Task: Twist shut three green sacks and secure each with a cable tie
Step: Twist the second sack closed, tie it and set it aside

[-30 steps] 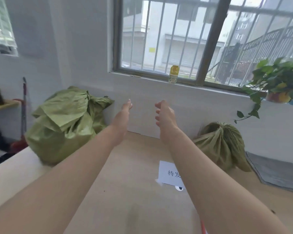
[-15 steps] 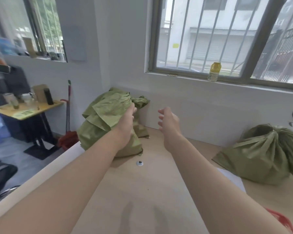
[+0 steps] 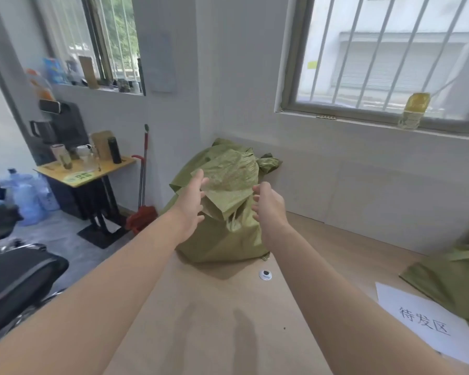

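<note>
Bare forearms [image 3: 106, 280], bare left hand [image 3: 191, 203], right hand [image 3: 268, 205]

I see a white sheet of paper [image 3: 428, 323] with printed characters lying at the right edge of the table [image 3: 214, 320], and a small round ring with a dark centre [image 3: 265, 274] near the table's middle. A yellow bottle [image 3: 414, 110] stands on the sill of the barred window [image 3: 390, 50]. Off the table's left edge, a side table [image 3: 87, 171] carries cups and a black flask [image 3: 114, 150]. A red-handled mop [image 3: 144, 185] leans on the wall beside it, and a black office chair [image 3: 16, 277] stands nearer me.
</note>
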`<state>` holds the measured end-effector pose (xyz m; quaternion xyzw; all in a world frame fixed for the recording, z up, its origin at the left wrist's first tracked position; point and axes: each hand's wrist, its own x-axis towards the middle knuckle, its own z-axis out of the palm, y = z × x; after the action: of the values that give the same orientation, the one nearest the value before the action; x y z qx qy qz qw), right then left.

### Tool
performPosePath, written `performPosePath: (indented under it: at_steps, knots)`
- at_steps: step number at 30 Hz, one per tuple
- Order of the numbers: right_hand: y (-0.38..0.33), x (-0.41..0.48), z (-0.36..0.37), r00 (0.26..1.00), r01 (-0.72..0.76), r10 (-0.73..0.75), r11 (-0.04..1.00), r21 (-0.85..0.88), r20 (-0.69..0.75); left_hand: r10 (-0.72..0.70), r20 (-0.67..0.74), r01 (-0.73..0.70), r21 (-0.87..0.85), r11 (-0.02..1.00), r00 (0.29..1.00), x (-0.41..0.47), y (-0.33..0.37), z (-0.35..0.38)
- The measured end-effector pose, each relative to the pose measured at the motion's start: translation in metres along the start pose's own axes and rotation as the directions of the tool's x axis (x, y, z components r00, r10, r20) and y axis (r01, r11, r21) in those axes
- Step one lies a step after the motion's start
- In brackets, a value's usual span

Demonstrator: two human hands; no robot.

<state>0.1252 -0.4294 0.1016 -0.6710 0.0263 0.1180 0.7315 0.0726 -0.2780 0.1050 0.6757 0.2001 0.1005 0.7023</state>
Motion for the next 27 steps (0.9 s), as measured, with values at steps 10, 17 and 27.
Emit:
performPosePath:
  at_steps: [10,17,27]
  knots:
    - [0.028,0.06,0.116,0.976,-0.022,0.012,0.999,-0.041,-0.217,-0.13,0.102,0.131,0.0,0.991,0.986,0.12,-0.02,-0.092]
    - [0.043,0.12,0.125,0.906,-0.023,0.016,1.0,-0.011,-0.423,-0.227,0.107,0.226,0.028,0.974,0.968,0.183,-0.033,-0.112]
    - [0.051,0.18,0.108,0.938,-0.117,0.102,0.993,-0.027,-0.33,-0.431,0.039,0.433,-0.11,0.895,0.901,0.239,-0.057,-0.095]
